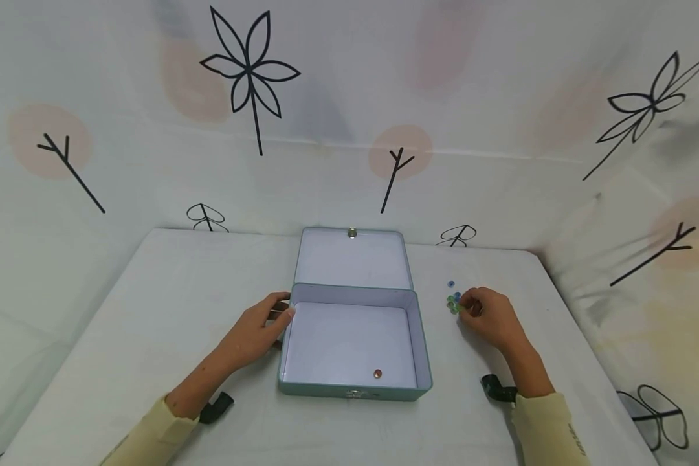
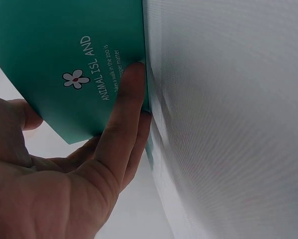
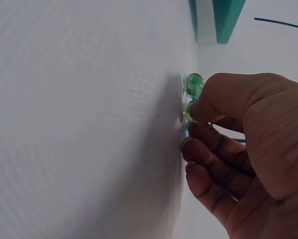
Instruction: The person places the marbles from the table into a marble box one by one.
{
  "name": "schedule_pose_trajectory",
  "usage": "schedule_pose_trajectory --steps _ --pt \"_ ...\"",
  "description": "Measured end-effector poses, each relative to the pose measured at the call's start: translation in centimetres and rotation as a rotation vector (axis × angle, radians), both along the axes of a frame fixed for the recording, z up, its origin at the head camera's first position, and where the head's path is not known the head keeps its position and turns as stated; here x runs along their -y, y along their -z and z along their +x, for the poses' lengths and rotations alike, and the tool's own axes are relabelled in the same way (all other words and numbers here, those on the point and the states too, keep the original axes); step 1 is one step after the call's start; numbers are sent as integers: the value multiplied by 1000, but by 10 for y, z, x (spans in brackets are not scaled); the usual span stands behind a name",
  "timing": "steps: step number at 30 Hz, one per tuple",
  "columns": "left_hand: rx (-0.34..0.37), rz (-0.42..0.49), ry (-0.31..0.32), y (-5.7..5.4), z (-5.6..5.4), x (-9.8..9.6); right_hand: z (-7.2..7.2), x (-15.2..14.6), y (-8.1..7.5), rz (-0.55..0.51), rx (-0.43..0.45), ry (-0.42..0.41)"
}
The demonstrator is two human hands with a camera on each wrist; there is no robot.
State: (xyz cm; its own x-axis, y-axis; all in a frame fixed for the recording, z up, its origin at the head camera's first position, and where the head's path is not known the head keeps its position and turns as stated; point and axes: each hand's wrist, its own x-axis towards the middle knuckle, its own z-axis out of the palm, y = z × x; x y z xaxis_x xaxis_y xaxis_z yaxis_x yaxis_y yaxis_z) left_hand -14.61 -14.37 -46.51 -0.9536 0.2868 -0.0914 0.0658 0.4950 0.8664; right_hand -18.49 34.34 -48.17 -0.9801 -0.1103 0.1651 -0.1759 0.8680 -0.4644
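Observation:
A green metal box [image 1: 355, 392] with a white inside lies with its lid [image 1: 352, 259] folded back. A small orange-brown glass marble [image 1: 377, 373] sits inside near the front right. My left hand [image 1: 262, 330] rests on the box's left side, thumb at the rim. Its straight fingers [image 2: 121, 127] lie against the printed green wall in the left wrist view. Right of the box, my right hand [image 1: 492, 317] has thumb and fingertips closed on a green glass marble [image 3: 190, 112] low over the cloth. Another green marble [image 3: 194, 85] is beside the thumb; blue marbles [image 1: 451, 283] lie close by.
A white cloth covers the table [image 1: 210, 272]. Behind and at the sides hang white sheets [image 1: 326, 175] printed with black flowers and twigs. Dark wrist-camera mounts [image 1: 215, 408] stick out below both forearms.

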Motion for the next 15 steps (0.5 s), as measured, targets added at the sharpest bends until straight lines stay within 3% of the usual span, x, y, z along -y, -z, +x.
schedule_pose_trajectory --steps 6,15 --pt "8 18 -1 1 0 1 4 2 -12 19 0 9" --pt "11 23 7 2 0 1 18 11 -43 -17 -156 -101"
